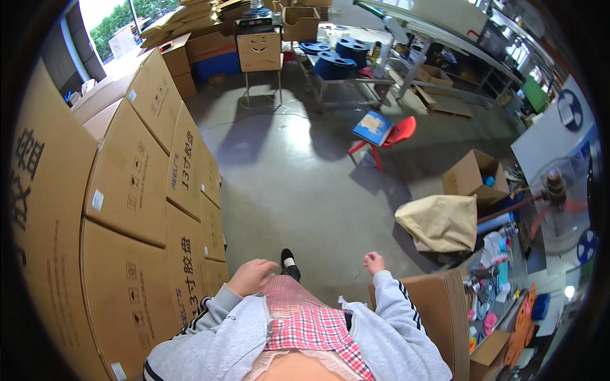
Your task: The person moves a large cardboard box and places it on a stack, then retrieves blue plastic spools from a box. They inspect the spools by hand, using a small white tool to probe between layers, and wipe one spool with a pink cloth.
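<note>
My left hand (pixel 253 276) is in front of my body, beside the red checked apron (pixel 305 327). Its fingers are loosely bent and reach toward the apron, with nothing seen in them. Whether they touch the cloth I cannot tell. On the other side, my right hand (pixel 374 262) hangs over the floor with its fingers curled in, and I see nothing in it. A stack of flat cardboard (pixel 438 305) stands close to my right forearm. One black shoe (pixel 288 258) shows on the grey floor ahead of me.
Large cardboard cartons (pixel 127 171) are piled high along the left. Ahead stands a red stool (pixel 400 130) with a blue board on it. To the right are a beige sack (pixel 438 222), an open carton (pixel 473 178) and a fan (pixel 556 190). Blue reels (pixel 333 63) lie on a far table.
</note>
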`<state>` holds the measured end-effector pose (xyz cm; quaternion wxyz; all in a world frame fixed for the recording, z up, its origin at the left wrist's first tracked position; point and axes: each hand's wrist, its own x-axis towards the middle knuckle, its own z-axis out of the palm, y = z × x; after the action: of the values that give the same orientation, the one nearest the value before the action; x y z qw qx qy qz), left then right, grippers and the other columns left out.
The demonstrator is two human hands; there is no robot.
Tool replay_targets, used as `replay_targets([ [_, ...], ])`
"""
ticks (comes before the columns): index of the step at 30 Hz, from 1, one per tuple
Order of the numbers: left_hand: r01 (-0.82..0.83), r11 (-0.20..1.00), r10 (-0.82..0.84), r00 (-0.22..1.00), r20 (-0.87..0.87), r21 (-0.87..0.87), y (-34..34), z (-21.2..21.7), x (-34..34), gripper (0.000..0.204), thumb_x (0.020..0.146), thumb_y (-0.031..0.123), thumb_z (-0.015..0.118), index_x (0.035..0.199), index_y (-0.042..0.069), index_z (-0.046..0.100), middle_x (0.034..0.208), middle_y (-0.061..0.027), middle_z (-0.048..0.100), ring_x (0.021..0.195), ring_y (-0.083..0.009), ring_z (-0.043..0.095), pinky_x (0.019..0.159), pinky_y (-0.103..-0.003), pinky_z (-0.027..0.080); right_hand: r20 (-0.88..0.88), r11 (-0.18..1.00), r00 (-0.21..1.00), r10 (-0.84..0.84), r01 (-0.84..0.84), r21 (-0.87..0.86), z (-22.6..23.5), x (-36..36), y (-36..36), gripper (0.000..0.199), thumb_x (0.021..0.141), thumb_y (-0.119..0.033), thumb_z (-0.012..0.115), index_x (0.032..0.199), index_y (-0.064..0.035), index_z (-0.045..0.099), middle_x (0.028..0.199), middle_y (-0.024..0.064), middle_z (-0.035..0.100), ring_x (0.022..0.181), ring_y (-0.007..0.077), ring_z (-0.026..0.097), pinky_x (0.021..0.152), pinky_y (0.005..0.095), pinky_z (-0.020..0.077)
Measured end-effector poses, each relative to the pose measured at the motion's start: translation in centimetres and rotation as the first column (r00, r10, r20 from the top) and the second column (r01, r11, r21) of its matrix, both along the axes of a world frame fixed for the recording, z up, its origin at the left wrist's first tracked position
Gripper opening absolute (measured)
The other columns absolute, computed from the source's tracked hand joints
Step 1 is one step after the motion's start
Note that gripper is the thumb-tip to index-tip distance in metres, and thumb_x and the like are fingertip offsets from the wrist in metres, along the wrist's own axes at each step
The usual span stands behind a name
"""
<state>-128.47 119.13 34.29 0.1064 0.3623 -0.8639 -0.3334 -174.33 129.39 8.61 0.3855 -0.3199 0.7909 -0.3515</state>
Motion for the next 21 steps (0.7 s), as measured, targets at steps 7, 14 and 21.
replay_targets([
  [7, -0.149, 0.989, 0.149, 0.989, 0.012, -0.023, -18.0, 0.2, -0.8, 0.029, 0.09, 0.022, 0.063, 0.116, 0.008, 0.062, 0.105, -0.0129, 0.066, 0.099, -0.0331, 0.062, 0.085, -0.042, 0.05, 0.176, 0.871, 0.918, 0.355, -0.393, 0.295, -5.2, 2.6, -6.3, 0.011, 0.09, -0.013, 0.06, 0.092, -0.0039, 0.066, 0.076, 0.0096, 0.067, 0.066, 0.0182, 0.064, 0.058, 0.034, 0.0527],
  [14, -0.178, 0.983, 0.182, 0.977, 0.108, -0.052, -33.6, -2.3, 0.0, 0.03, 0.088, 0.023, 0.062, 0.115, 0.009, 0.061, 0.103, -0.012, 0.066, 0.099, -0.0325, 0.062, 0.086, -0.044, 0.05, 0.211, 0.836, 0.968, 0.133, -0.224, 0.502, -3.6, -1.4, -23.1, 0.012, 0.09, -0.013, 0.061, 0.093, -0.002, 0.065, 0.076, 0.0106, 0.066, 0.061, 0.0187, 0.063, 0.053, 0.0338, 0.0509],
  [21, -0.262, 0.965, 0.253, 0.936, 0.245, 0.003, -50.8, -1.5, -2.2, 0.035, 0.089, 0.023, 0.061, 0.122, 0.009, 0.058, 0.111, -0.013, 0.064, 0.106, -0.0326, 0.06, 0.091, -0.044, 0.049, 0.196, 0.828, 0.972, 0.128, -0.213, 0.519, -4.6, -6.6, -44.7, 0.014, 0.09, -0.013, 0.062, 0.095, -0.0002, 0.064, 0.075, 0.0115, 0.065, 0.057, 0.0193, 0.061, 0.048, 0.0336, 0.0491],
])
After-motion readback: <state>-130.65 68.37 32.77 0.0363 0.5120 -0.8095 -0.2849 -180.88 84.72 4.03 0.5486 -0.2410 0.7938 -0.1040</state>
